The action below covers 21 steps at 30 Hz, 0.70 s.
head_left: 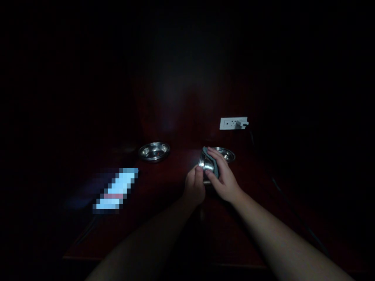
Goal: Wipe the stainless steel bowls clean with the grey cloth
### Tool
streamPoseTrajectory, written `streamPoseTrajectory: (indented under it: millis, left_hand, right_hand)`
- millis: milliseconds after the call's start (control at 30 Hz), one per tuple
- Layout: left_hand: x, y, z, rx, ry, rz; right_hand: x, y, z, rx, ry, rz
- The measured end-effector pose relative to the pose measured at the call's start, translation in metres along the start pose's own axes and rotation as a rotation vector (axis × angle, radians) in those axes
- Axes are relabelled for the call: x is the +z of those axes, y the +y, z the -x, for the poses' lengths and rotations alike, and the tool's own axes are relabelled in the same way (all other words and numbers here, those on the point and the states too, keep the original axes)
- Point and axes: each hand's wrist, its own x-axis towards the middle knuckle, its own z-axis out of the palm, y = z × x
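Note:
My left hand [195,186] is closed around the lower edge of a small steel bowl [205,163], which it holds tilted above a dark red table [164,218]. A grey cloth [213,166] is pressed against the bowl's side by my right hand [222,177], its fingers curled over the cloth. Both hands meet at the middle of the table, in dim light.
A second steel bowl [154,151] sits on the table at the back left. A third one [225,153] lies just behind my right hand. On the left lies a bright blurred rectangle [115,190]. A white wall socket [233,123] holds a plug, whose dark cable [293,207] runs down the right.

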Motion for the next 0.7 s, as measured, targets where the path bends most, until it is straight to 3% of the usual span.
streamPoseTrajectory:
  millis: [200,400,567,700]
  left_hand:
    - [-0.002,-0.009,-0.007,-0.031,0.091,-0.011]
    - [-0.002,-0.012,-0.007,-0.033,0.066,0.018]
    - [-0.002,-0.008,-0.004,-0.046,0.020,0.081]
    - [-0.003,-0.003,-0.002,-0.073,-0.040,0.155]
  right_hand:
    - [0.002,-0.006,0.002,-0.076,-0.098,0.061]
    - [-0.001,0.000,0.000,-0.075,-0.079,0.052]
    - [-0.002,0.007,-0.003,0.041,0.036,-0.073]
    - [-0.003,0.014,-0.006,0.243,0.140,-0.259]
